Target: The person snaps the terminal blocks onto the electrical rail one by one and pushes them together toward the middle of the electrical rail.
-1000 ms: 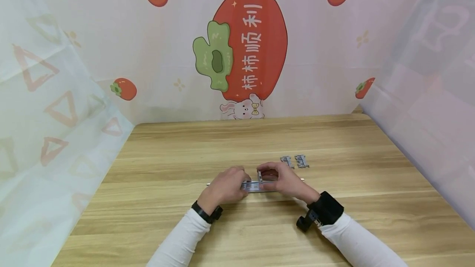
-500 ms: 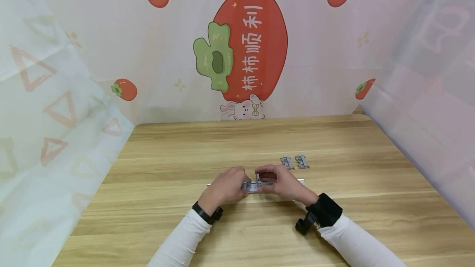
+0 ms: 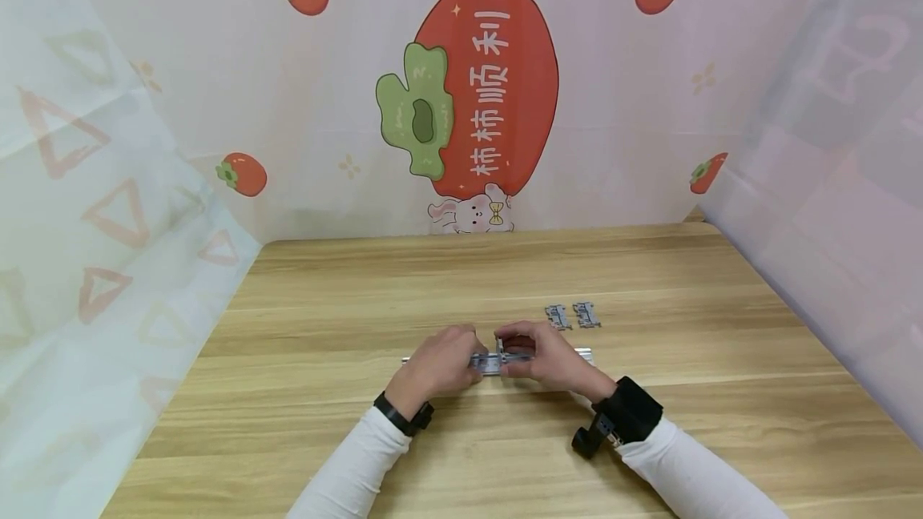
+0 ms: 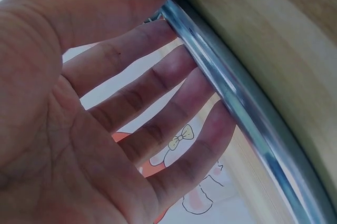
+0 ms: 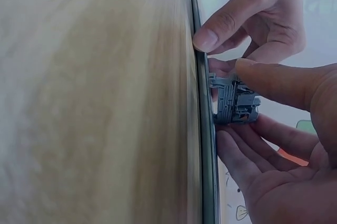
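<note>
A silver DIN rail [image 3: 490, 364] lies across the wooden table, partly covered by both hands. My left hand [image 3: 441, 359] holds it left of its middle, and in the left wrist view the thumb and fingertips sit on the edges of the rail [image 4: 231, 95]. My right hand [image 3: 554, 355] pinches a grey terminal block [image 5: 237, 100] between thumb and fingers. This block stands upright on edge across the rail, its foot right at the rail's face in the right wrist view. Just right of the left fingertips is where it sits.
Two more grey terminal blocks, a left one [image 3: 558, 316] and a right one [image 3: 587, 315], lie flat behind the right hand. A printed cloth [image 3: 324, 102] hangs behind the table [image 3: 346, 287], with further sheets at both sides.
My right hand has shifted slightly left and down with the terminal block, which now sits lower against the rail. The left hand keeps its hold in the same place.
</note>
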Tool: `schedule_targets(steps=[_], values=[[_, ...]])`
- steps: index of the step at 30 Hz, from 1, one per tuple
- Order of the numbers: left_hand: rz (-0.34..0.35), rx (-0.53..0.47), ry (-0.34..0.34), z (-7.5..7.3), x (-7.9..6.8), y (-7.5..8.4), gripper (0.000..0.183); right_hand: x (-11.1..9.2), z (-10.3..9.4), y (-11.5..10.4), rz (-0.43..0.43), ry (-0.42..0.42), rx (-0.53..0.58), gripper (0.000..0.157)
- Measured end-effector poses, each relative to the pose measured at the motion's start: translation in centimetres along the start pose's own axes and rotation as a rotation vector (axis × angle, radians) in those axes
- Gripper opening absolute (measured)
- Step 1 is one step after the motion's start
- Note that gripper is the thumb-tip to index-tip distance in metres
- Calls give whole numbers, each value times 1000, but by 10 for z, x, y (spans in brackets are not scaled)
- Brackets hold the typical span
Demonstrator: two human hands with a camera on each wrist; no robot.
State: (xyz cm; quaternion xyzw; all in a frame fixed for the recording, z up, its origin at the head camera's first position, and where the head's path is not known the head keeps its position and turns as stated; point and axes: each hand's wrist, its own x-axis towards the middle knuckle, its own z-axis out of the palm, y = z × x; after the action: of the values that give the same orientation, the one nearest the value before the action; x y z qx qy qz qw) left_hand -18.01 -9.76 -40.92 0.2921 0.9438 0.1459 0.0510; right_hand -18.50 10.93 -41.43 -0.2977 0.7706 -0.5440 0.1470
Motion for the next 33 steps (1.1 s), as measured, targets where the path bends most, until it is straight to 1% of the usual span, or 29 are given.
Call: schedule_targets(steps=[6,9,16,20,26,33], values=[[3,14,3,0,0,0,4,-1,3,-2,-12,15,-31,54],[2,17,-2,1,0,0,4,-1,4,0,-11,23,-51,53],[-6,16,-10,2,1,-1,5,3,6,21,-14,50,-100,55],[-4,28,-9,3,3,-1,5,3,5,28,-19,63,-142,55],[-7,50,-14,2,3,0,6,2,4,28,-38,67,-190,55],[-18,48,-13,2,1,2,5,2,5,27,-45,79,-246,54]])
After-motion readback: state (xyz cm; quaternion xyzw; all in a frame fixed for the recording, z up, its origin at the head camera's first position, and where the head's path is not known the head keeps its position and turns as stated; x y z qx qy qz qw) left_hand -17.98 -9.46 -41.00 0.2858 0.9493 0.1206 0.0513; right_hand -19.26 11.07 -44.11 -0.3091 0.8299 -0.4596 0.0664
